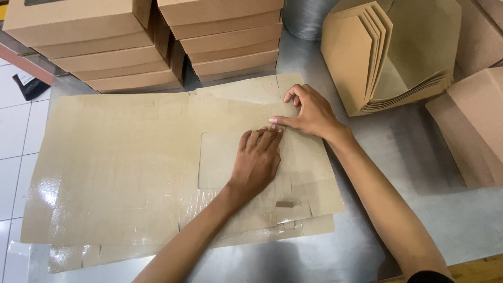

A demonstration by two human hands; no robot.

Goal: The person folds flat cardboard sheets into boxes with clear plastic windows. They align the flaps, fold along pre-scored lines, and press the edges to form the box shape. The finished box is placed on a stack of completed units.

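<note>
From the head view, a flat brown cardboard sheet (131, 157), die-cut with slots and a window panel, lies spread across the desk (419, 178), with more such sheets under it, their edges showing at the near side. The left hand (257, 160) lies flat, palm down, on the window panel near the sheet's right half, fingers together and pointing away, seemingly to pin the sheet so it cannot slide. The right hand (309, 112) rests just beyond it, thumb and forefinger pinching at a crease or flap edge; their fingertips nearly touch, so the two hands work close together on one spot, neither closed around anything whole. Folded boxes (105, 47) stand stacked in two piles along the far edge, out of the way of the flat sheet. To the right a bundle of folded sleeves (377, 57) stands upright inside an open carton, within easy reach. The desk is bare, dull grey metal, slightly glossy; at left, white floor tiles (13, 136) show below its edge.
</note>
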